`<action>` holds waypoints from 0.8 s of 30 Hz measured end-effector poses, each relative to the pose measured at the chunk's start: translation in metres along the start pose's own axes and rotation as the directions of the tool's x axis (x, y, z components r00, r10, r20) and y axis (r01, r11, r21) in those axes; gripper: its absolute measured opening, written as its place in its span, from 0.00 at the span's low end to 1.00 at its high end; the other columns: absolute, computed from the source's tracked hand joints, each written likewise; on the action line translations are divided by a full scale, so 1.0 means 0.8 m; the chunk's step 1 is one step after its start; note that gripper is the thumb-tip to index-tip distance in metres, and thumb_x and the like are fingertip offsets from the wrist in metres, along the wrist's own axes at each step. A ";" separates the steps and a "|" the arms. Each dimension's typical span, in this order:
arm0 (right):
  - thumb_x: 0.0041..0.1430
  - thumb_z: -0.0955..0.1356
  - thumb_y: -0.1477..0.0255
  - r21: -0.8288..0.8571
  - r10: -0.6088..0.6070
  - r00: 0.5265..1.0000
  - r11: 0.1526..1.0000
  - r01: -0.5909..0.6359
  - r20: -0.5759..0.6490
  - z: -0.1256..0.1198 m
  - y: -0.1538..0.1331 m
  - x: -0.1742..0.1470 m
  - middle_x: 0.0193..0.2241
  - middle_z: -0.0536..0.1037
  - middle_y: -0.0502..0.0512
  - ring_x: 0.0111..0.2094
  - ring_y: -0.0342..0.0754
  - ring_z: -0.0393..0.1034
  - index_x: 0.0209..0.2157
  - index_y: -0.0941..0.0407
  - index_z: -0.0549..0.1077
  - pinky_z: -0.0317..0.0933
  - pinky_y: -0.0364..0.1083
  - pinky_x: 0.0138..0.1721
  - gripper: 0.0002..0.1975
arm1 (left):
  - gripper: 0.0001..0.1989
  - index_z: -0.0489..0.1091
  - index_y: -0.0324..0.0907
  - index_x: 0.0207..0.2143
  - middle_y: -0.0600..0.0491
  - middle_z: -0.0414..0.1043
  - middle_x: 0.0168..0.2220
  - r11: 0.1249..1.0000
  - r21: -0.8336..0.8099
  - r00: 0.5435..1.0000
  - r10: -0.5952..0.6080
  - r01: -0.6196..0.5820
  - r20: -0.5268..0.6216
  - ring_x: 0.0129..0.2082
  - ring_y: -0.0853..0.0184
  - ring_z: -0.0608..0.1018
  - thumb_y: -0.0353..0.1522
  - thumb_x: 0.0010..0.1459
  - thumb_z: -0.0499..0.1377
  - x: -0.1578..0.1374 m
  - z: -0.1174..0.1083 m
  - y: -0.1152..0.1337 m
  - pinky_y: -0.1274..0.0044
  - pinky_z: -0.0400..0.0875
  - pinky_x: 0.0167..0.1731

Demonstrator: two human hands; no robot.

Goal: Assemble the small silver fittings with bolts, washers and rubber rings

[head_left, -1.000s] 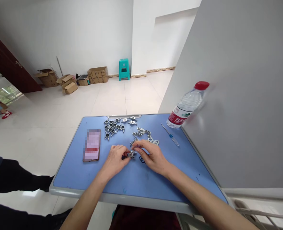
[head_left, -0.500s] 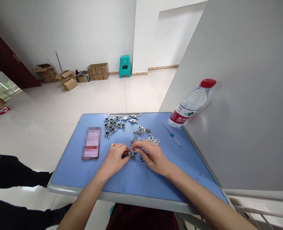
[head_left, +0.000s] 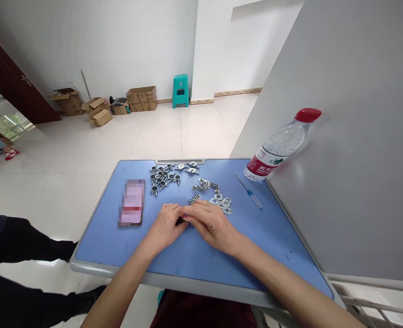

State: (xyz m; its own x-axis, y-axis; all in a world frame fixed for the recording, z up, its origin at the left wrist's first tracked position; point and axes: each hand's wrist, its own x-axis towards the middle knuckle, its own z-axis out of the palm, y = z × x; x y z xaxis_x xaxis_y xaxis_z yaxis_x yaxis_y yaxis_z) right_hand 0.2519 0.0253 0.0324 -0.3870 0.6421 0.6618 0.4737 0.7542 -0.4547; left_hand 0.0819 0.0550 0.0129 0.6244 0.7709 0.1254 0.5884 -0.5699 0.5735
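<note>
My left hand (head_left: 165, 225) is closed near the middle of the blue table, pinching a small dark and metal part (head_left: 180, 221). From the other side my right hand (head_left: 213, 224), with a ring on one finger, presses its fingertips against the same part. Most of this part is hidden behind my fingers. Beyond my hands lie loose screws (head_left: 193, 199) and flat metal plates (head_left: 225, 202). Several metal pieces with round black centres (head_left: 160, 177) are grouped farther back on the left.
A phone (head_left: 133, 202) lies on the left of the blue table (head_left: 102, 246). To the right are a screwdriver (head_left: 249, 191) and a water bottle (head_left: 272, 148) by the grey partition (head_left: 351, 182). A person's dark-clad legs (head_left: 23, 241) show at left. Cardboard boxes (head_left: 142, 99) and a green stool (head_left: 181, 91) stand by the wall.
My right fingers have moved left over the part and now cover its metal end, which showed before. The dark rings by my right hand are no longer visible. The view has shifted slightly.
</note>
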 end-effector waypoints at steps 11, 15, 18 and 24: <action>0.67 0.62 0.73 -0.096 0.095 0.985 0.989 -0.109 -0.142 0.011 0.004 -0.007 0.25 0.74 0.51 0.25 0.45 0.67 0.38 0.54 0.70 0.62 0.43 0.28 0.06 | 0.05 0.68 0.42 0.33 0.53 0.71 0.33 1.000 0.015 1.000 0.026 -0.026 0.002 0.36 0.63 0.72 0.26 0.61 0.54 0.000 0.003 -0.003 0.71 0.65 0.39; 0.68 0.59 0.73 -0.067 0.055 0.997 0.996 -0.059 -0.055 0.006 0.005 -0.008 0.30 0.77 0.53 0.28 0.46 0.70 0.46 0.53 0.70 0.64 0.44 0.29 0.11 | 0.06 0.69 0.42 0.33 0.53 0.72 0.34 1.000 -0.006 1.000 0.011 -0.011 0.004 0.38 0.62 0.72 0.24 0.60 0.55 0.000 0.004 -0.004 0.70 0.65 0.41; 0.69 0.57 0.75 -0.035 0.009 1.000 0.999 -0.009 0.005 -0.003 0.003 -0.005 0.34 0.78 0.56 0.33 0.48 0.72 0.51 0.53 0.68 0.66 0.46 0.34 0.14 | 0.05 0.69 0.42 0.33 0.53 0.73 0.35 0.999 -0.031 1.000 0.014 -0.014 0.002 0.39 0.62 0.73 0.25 0.60 0.55 0.000 0.004 -0.004 0.70 0.66 0.42; 0.68 0.58 0.76 0.080 0.039 0.999 0.996 -0.038 -0.012 -0.009 0.002 -0.002 0.34 0.79 0.54 0.35 0.47 0.73 0.48 0.53 0.69 0.67 0.47 0.38 0.13 | 0.04 0.69 0.42 0.35 0.52 0.73 0.35 1.000 -0.016 1.000 0.016 -0.015 0.017 0.38 0.61 0.73 0.25 0.60 0.56 0.001 0.001 -0.001 0.70 0.66 0.40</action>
State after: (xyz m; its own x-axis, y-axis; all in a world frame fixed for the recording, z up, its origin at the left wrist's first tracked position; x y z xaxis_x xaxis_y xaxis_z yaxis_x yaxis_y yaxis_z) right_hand 0.2590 0.0244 0.0349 -0.3581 0.6696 0.6507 0.4230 0.7377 -0.5263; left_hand 0.0821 0.0559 0.0122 0.6421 0.7571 0.1205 0.5707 -0.5770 0.5843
